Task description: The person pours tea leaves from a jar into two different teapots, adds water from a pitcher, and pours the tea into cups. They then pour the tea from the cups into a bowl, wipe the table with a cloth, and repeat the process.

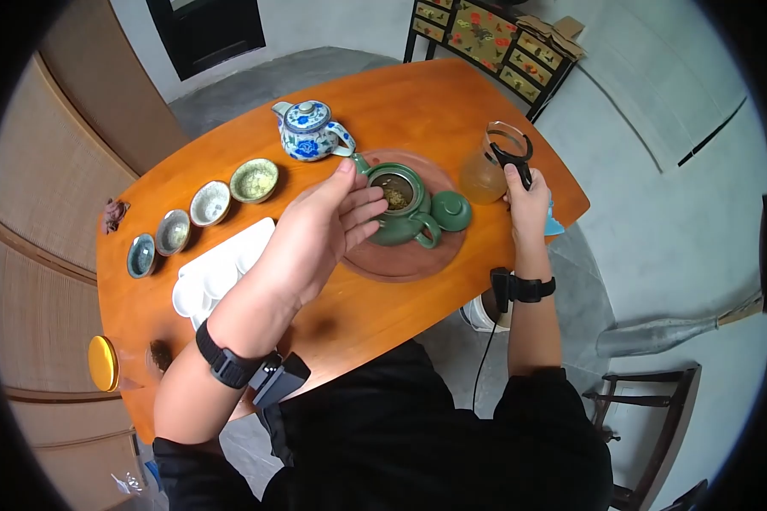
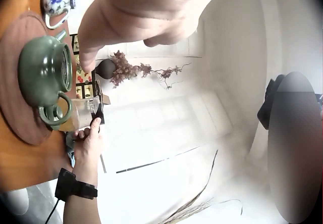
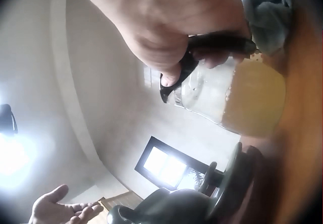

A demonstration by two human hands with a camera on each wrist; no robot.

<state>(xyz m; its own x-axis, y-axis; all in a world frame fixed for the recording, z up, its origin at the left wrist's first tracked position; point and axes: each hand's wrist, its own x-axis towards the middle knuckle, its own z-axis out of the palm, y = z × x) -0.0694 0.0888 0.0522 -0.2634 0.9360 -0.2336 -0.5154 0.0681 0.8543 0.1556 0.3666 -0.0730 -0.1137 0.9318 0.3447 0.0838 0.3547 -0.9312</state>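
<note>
My left hand [image 1: 319, 217], fingers extended and slightly bent, hovers palm-sideways beside the green teapot [image 1: 389, 233] with nothing in it. The teapot has its top uncovered, showing a metal strainer with wet tea leaves [image 1: 395, 198] inside. Its green lid [image 1: 451, 211] lies to the right, and both are on a round reddish-brown board [image 1: 400, 268]. On the right, my right hand [image 1: 528, 202] grips the black handle of a glass pitcher [image 1: 482, 177]. Cloudy yellowish liquid fills its lower part in the right wrist view, where the pitcher [image 3: 255, 95] appears close to the table.
A blue-and-white teapot [image 1: 307, 136] stands at the back. Several small glazed cups [image 1: 210, 204] line the left side, near a white tray [image 1: 260, 234] with white cups. A yellow-lidded jar [image 1: 103, 364] is at the near left. Bluish cloth [image 3: 267, 14] lies beside the pitcher.
</note>
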